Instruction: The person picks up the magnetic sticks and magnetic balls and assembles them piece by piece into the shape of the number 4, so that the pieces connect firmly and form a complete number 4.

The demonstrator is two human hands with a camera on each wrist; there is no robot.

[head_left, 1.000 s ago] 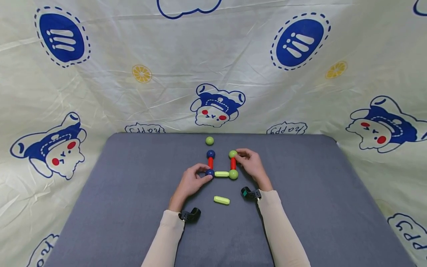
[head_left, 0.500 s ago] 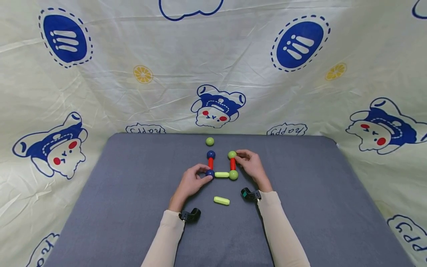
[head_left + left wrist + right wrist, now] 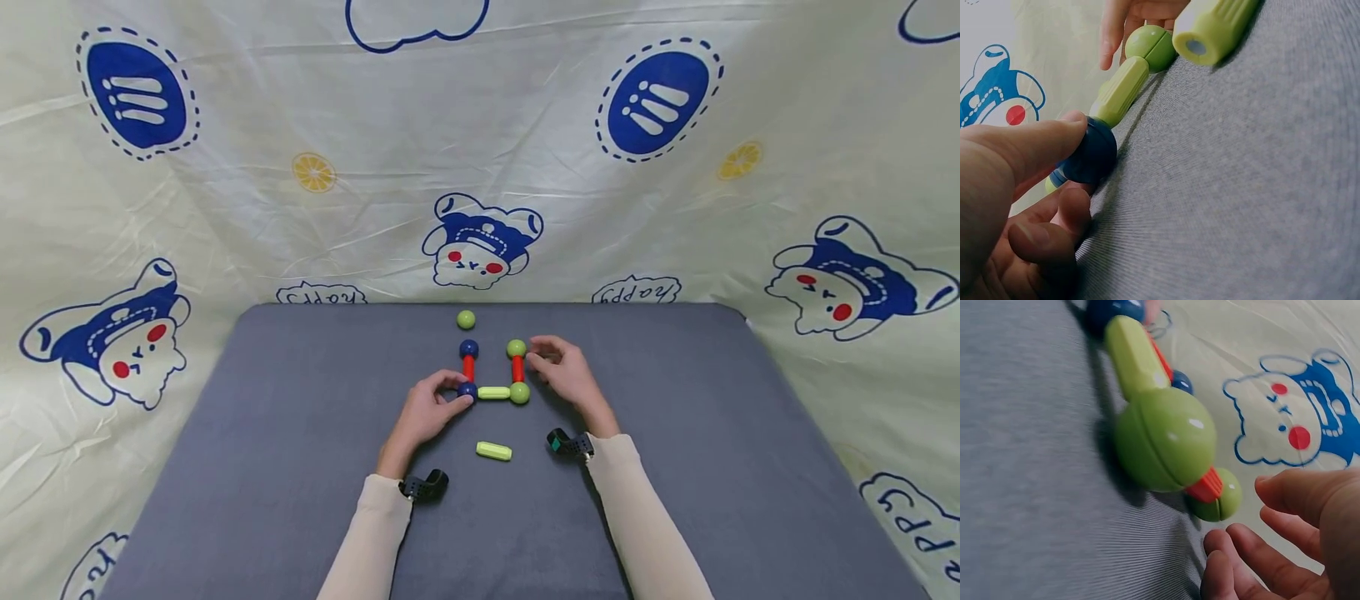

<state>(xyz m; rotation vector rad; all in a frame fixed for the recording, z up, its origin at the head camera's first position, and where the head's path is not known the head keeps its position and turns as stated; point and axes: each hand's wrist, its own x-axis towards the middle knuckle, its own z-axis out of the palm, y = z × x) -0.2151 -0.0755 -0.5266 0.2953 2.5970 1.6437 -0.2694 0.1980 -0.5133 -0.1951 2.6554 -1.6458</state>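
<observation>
A left hand (image 3: pixel 424 411) pinches the near blue ball (image 3: pixel 468 390) of a glossy, U-shaped frame (image 3: pixel 493 392); the right hand (image 3: pixel 567 373), empty and loosely curved, hovers just right of the far green ball (image 3: pixel 516 349), apparently not touching. Nearer the left hand, a grooved green rod (image 3: pixel 494 451) lies crosswise on the gray fabric-topped desk (image 3: pixel 285 467).

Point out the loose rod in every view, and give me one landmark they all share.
Head: loose rod lower middle, slightly right of centre.
Left wrist: loose rod at the top, right of centre, cut off by the edge.
Right wrist: not in it.
Shared landmark: the green ball joining a red rod to a green rod.
</observation>
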